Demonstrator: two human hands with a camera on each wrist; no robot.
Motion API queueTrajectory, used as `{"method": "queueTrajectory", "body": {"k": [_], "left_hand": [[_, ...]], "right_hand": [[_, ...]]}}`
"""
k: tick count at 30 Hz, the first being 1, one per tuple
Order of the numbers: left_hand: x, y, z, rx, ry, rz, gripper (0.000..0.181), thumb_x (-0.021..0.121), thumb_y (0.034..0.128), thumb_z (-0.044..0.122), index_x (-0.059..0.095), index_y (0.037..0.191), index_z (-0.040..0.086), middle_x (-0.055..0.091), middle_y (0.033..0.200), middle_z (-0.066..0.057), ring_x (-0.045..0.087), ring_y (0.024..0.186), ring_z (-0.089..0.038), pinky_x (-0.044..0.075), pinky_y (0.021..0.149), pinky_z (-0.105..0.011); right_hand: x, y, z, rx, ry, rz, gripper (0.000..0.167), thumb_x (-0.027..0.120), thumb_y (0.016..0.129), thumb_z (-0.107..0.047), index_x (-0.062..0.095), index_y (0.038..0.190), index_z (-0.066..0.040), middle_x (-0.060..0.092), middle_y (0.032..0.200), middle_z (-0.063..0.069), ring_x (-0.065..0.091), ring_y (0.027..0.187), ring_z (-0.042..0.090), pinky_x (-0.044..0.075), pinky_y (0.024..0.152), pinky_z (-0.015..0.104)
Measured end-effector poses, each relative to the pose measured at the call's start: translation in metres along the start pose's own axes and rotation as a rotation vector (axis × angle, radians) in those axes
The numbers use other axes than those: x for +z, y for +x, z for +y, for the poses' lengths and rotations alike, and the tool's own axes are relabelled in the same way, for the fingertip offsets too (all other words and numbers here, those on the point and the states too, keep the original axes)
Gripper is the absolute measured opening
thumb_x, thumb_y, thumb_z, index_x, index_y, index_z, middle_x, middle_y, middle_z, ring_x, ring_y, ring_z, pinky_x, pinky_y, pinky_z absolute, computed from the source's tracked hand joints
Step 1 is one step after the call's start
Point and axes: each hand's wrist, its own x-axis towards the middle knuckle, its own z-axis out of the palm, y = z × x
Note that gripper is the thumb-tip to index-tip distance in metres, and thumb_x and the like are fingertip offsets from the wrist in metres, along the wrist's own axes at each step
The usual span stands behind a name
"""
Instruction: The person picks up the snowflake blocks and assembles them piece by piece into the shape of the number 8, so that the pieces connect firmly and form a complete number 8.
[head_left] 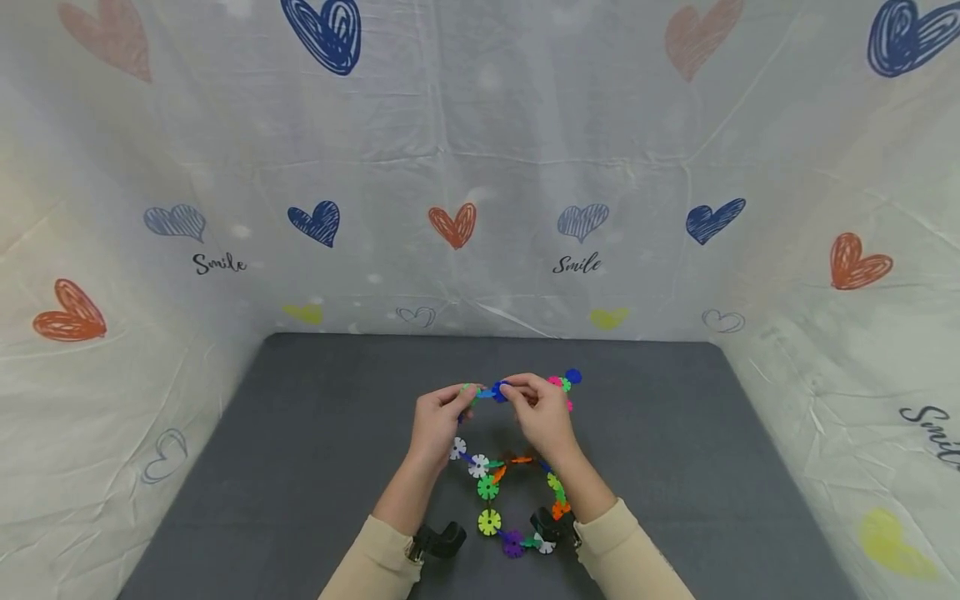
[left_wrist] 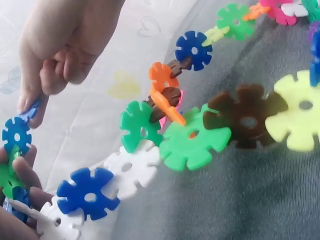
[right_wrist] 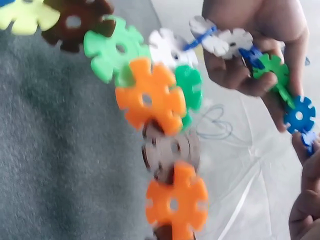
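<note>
A chain of snowflake-shaped plastic discs is stretched between the two raised hands. The left hand [head_left: 437,425] holds it around a green disc [right_wrist: 272,72], with white discs [right_wrist: 232,42] hanging below. Opposite, the right hand [head_left: 546,412] pinches a dark blue disc [head_left: 500,392] between thumb and finger. A lighter blue disc [left_wrist: 17,136] sits between the hands, slotted to the green one. From the left hand the chain runs down to a loop of linked discs, including a bright green disc [head_left: 488,487], a yellow disc [head_left: 490,522] and a purple disc [head_left: 513,544].
Beyond the right hand, more linked discs show, with a pink disc [head_left: 555,381] and a blue disc [head_left: 573,376]. A dark grey table [head_left: 300,467] lies underneath. Pale cloth [head_left: 510,183] printed with hearts stands around its back and sides. Black camera mounts [head_left: 442,542] sit at the wrists.
</note>
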Motion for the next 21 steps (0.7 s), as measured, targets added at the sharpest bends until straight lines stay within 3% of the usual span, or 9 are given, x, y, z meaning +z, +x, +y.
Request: {"method": "queueTrajectory", "body": {"k": [7,10,14,17,21], "left_hand": [[0.006,-0.001,0.0,-0.014,-0.044,0.022,0.018,0.072,0.0951,0.021,0.08,0.1,0.005,0.073,0.086,-0.004,0.055,0.065,-0.015,0.048,0.074,-0.037],[0.007,0.002,0.001,-0.034,-0.06,0.024,0.019,0.071,0.0957,0.021,0.08,0.101,0.004,0.074,0.09,-0.006,0.055,0.065,-0.015,0.047,0.075,-0.037],[0.005,0.004,0.0,-0.066,-0.063,0.027,0.02,0.07,0.0964,0.021,0.079,0.103,0.004,0.074,0.096,-0.006,0.058,0.069,-0.015,0.049,0.08,-0.04],[0.003,0.003,-0.002,-0.096,-0.071,0.032,0.023,0.07,0.0965,0.023,0.078,0.107,0.004,0.074,0.101,-0.005,0.06,0.071,-0.015,0.051,0.078,-0.036],[-0.001,0.004,-0.005,-0.139,-0.082,0.056,0.027,0.07,0.0966,0.023,0.075,0.112,0.001,0.072,0.104,-0.006,0.06,0.072,-0.014,0.052,0.071,-0.028]], "right_hand": [[0.006,-0.003,-0.001,0.009,0.094,0.06,0.013,0.072,0.094,-0.012,0.074,0.097,0.0,0.071,0.07,0.016,0.058,0.049,0.039,0.049,0.047,0.027],[0.003,-0.001,-0.01,0.035,0.071,0.026,0.016,0.069,0.096,-0.01,0.073,0.103,0.005,0.073,0.078,0.021,0.061,0.054,0.044,0.046,0.046,0.025],[-0.007,0.005,-0.009,0.097,-0.021,-0.069,0.027,0.066,0.1,-0.019,0.071,0.121,-0.004,0.077,0.088,0.016,0.067,0.059,0.033,0.04,0.045,0.024],[-0.018,0.01,0.008,0.13,-0.078,-0.094,0.035,0.065,0.1,-0.031,0.068,0.129,-0.012,0.078,0.097,0.01,0.07,0.064,0.026,0.049,0.054,0.028],[-0.035,0.016,0.028,0.173,-0.161,-0.096,0.035,0.065,0.1,-0.028,0.067,0.129,-0.008,0.076,0.108,0.013,0.072,0.074,0.031,0.057,0.069,0.035]]}}
